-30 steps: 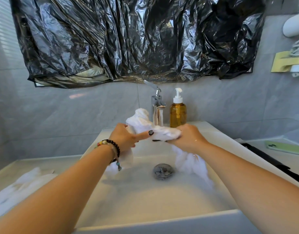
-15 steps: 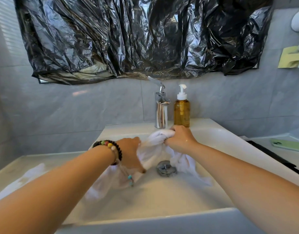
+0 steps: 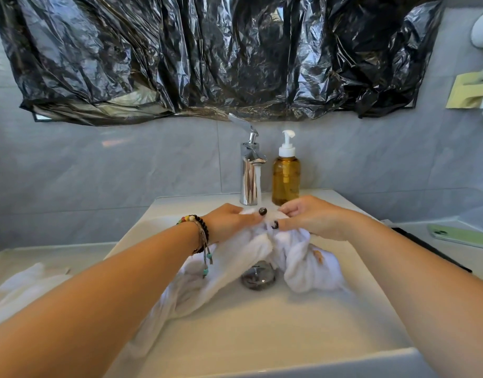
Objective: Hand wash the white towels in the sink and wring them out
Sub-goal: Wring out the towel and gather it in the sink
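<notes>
1. The white ceramic sink (image 3: 262, 331) is the landmark; a chrome faucet (image 3: 250, 173) stands upright on its back rim, with water running from the spout.
2. Just right of the faucet, also on the back rim, stands an amber pump bottle (image 3: 285, 177) with a white pump head.
3. A wet white towel (image 3: 234, 257) lies bunched in the basin in front of the faucet, draped on both sides of the chrome drain stopper (image 3: 258, 275). Its right-hand bundle carries a small orange-brown mark.
4. The left hand (image 3: 232, 221) grips the top of the towel in front of the faucet, fingers curled into the cloth and thumb lying across it.
5. The right hand (image 3: 308, 216) holds the same bunch of towel right beside the left hand, fingers curled over it; the two thumbs nearly meet.
6. A beaded bracelet (image 3: 199, 230) with hanging cords sits on the left wrist.
7. A second white towel (image 3: 24, 290) lies on the counter left of the sink, well apart from the faucet.
8. Crinkled black plastic sheeting (image 3: 207, 55) hangs on the wall above the faucet.
9. A pale green phone (image 3: 461, 236) lies flat on the counter right of the sink.
</notes>
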The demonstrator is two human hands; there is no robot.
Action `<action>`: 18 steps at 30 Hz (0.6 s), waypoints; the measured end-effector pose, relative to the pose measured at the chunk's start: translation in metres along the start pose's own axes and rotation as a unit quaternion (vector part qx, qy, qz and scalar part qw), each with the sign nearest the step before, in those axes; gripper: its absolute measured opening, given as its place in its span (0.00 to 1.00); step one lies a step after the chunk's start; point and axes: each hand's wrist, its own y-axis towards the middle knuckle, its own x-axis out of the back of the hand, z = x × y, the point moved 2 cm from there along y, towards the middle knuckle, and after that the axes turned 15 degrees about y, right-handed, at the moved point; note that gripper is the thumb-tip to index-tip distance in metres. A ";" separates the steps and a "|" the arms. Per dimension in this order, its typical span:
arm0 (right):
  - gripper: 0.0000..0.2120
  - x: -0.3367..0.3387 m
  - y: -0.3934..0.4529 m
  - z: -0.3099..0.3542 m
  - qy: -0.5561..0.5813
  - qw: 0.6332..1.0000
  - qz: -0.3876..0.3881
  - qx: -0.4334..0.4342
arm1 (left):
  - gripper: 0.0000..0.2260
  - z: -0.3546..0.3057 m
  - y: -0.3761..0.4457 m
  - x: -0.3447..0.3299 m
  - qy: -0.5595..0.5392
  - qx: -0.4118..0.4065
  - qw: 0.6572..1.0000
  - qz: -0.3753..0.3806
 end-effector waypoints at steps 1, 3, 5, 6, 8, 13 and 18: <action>0.12 0.002 -0.001 -0.002 0.030 0.999 0.011 -0.011 | 0.12 -0.001 0.000 -0.004 -0.041 -0.007 0.999 0.014; 0.11 0.004 -0.003 -0.004 0.084 0.996 0.022 -0.022 | 0.03 -0.002 0.001 -0.008 -0.078 -0.017 0.996 0.025; 0.12 0.005 -0.002 -0.005 0.122 0.992 0.011 -0.030 | 0.04 -0.001 0.004 -0.010 -0.058 -0.013 0.998 -0.002; 0.13 0.005 -0.001 -0.005 0.134 0.990 -0.005 -0.032 | 0.03 -0.001 0.005 -0.010 -0.038 -0.011 0.999 -0.027; 0.16 0.003 0.001 -0.004 0.116 0.992 -0.053 -0.019 | 0.03 -0.005 0.008 -0.011 -0.017 -0.013 0.997 -0.068; 0.19 0.002 0.006 -0.006 0.081 0.986 -0.145 0.023 | 0.15 -0.013 0.013 -0.015 -0.081 0.031 0.992 -0.090; 0.09 0.002 0.007 -0.001 0.065 0.982 -0.151 0.097 | 0.16 -0.011 0.011 -0.007 -0.155 0.022 0.983 -0.091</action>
